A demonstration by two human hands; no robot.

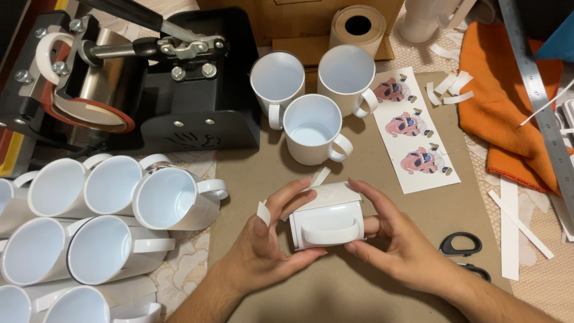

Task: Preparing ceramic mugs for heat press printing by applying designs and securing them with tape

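Observation:
Both hands hold a white mug [327, 224] lying on its side, handle toward me, with a paper sheet wrapped around its body. My left hand [266, 242] cups the mug's left end, and a short strip of tape [263, 213] sticks to one fingertip. Another tape strip [320, 176] stands up from the paper near my left fingers. My right hand [397, 239] grips the right end, fingers over the top. Three upright white mugs [311, 128] stand behind on the cardboard mat [353, 293].
A black mug heat press [131, 78] sits at the back left. Several white mugs [113, 197] lie on their sides at the left. A printed sheet with pink figures [412, 128], orange cloth [508, 96], metal ruler [538, 90], black scissors [463, 248], paper strips and a tape roll [359, 27] lie to the right.

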